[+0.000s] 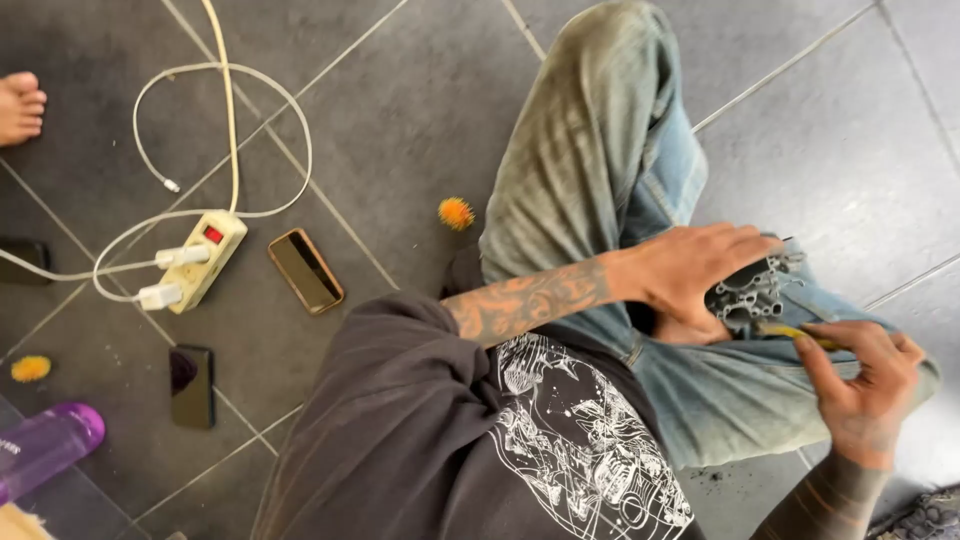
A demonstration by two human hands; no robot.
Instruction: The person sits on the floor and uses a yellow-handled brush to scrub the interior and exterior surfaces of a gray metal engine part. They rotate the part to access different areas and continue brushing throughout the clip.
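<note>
Seated on the floor (400, 110), the left hand (690, 275) grips a grey perforated part (750, 290) — the right hand (860, 385) pinches a yellow-handled tool (800, 333) against it; a steady grip helps.

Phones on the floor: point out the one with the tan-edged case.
It is the phone lying just right of the cream power strip, tan rim around a dark screen. The other phone, lower left near the purple bottle, is all black.
</note>
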